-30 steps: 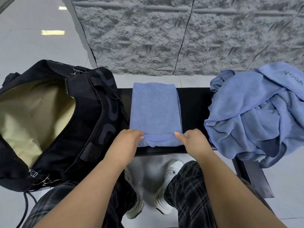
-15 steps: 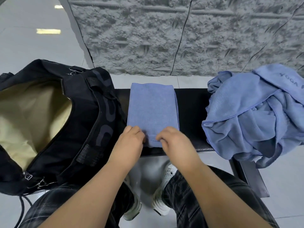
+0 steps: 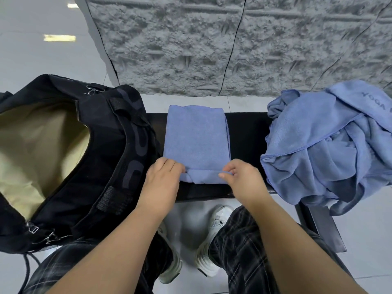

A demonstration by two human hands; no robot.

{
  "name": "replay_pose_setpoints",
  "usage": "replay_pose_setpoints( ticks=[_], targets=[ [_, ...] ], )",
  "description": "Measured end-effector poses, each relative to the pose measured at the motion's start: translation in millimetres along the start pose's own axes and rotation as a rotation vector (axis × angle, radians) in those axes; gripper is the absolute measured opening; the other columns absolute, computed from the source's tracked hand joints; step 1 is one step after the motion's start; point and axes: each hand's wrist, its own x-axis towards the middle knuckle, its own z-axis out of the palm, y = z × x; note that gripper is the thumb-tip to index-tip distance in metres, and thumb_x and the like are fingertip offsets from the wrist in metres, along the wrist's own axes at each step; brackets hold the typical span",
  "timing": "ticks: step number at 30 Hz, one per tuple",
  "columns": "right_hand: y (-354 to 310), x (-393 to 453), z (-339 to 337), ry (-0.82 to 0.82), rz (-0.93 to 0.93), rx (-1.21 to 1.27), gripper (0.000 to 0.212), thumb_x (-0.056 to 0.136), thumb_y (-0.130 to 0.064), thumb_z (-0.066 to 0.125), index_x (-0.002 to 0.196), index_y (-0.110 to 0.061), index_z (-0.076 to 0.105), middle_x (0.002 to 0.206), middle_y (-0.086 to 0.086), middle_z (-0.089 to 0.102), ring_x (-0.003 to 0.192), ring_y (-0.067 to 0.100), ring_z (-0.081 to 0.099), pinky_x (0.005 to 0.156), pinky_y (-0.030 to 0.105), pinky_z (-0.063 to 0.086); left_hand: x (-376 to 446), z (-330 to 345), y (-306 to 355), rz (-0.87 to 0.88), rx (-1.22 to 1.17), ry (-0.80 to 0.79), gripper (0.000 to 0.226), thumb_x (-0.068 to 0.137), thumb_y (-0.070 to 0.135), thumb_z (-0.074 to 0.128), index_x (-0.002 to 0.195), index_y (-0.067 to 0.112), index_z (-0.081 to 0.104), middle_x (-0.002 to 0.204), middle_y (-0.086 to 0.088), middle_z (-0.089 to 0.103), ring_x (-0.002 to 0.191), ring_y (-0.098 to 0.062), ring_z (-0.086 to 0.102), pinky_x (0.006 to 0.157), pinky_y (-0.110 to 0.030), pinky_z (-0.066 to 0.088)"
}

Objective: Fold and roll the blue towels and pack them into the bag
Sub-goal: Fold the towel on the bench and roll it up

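My left hand (image 3: 162, 179) and right hand (image 3: 241, 179) were both at the near end of the folded blue towel (image 3: 196, 141), which lay flat on the black bench (image 3: 246, 136) and stretched away from my fingers toward the wall. That near end was turned up into a small roll (image 3: 201, 177) lying between my two hands. My left hand's fingers were curled over the roll's left end, gripping it. My right hand pinched the roll's right end, the thumb on the near side and the fingertips on top of the cloth. Both wrists sat just past the bench's front edge.

Off to the left of my left hand sat the black duffel bag (image 3: 110, 149), its side touching or very nearly touching the towel's left edge; I could not tell which. Its top gaped wide, showing the tan lining (image 3: 40, 145), and I saw no towel in the part of the inside that was visible. Metal clips (image 3: 34, 228) hung at its near corner.

To the right of my right hand, well apart from the folded towel, lay a crumpled heap of blue towels (image 3: 326, 145), spilling over the bench's right end. Printed lettering (image 3: 375, 100) showed on one upper fold.

Below my forearms were my plaid trousers (image 3: 244, 247) and white sneakers (image 3: 212, 240) on the pale tiled floor (image 3: 31, 60). Beyond the bench stood a rough grey textured wall (image 3: 212, 49).
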Motion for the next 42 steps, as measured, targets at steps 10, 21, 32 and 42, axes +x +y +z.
replay_pose_setpoints(
  ticks=[10, 21, 32, 42],
  targets=[
    [-1.5, 8.4, 17.9, 0.157, -0.063, -0.158, 0.019, 0.083, 0.006, 0.041, 0.088, -0.008, 0.053, 0.085, 0.005, 0.046, 0.070, 0.020, 0.042, 0.061, 0.036, 0.037, 5.4, -10.5, -4.7, -0.063, -0.057, -0.111, 0.033, 0.064, -0.011, 0.074, 0.086, 0.013, 0.068, 0.077, 0.002, 0.064, 0.084, -0.025, 0.054, 0.058, -0.034, 0.051],
    [-5.4, -1.2, 23.6, -0.075, -0.262, -0.636, 0.038, 0.095, -0.036, 0.048, 0.129, -0.018, 0.046, 0.128, -0.002, 0.046, 0.122, 0.019, 0.036, 0.100, 0.028, 0.026, 5.1, -5.3, -1.9, -0.146, 0.014, -0.150, 0.034, 0.080, -0.004, 0.062, 0.109, 0.013, 0.065, 0.099, -0.003, 0.062, 0.101, -0.028, 0.047, 0.075, -0.030, 0.034],
    [1.3, 27.1, 12.1, -0.321, -0.060, -0.590, 0.020, 0.102, -0.025, 0.028, 0.097, -0.021, 0.047, 0.102, -0.001, 0.040, 0.109, 0.021, 0.038, 0.078, 0.031, 0.028, 13.9, -15.7, 8.6, -0.343, -0.151, -0.300, 0.012, 0.100, 0.023, 0.035, 0.103, 0.013, 0.042, 0.093, 0.002, 0.046, 0.090, -0.021, 0.040, 0.074, -0.036, 0.041],
    [-2.0, 23.0, 22.6, 0.043, -0.239, -0.296, 0.013, 0.089, -0.005, 0.053, 0.093, -0.005, 0.066, 0.096, 0.009, 0.055, 0.088, 0.025, 0.053, 0.075, 0.041, 0.048, 12.1, -9.8, 32.7, -0.078, 0.255, -0.101, 0.023, 0.059, 0.011, 0.049, 0.077, 0.012, 0.062, 0.076, -0.003, 0.054, 0.072, -0.026, 0.052, 0.064, -0.034, 0.030]
  ],
)
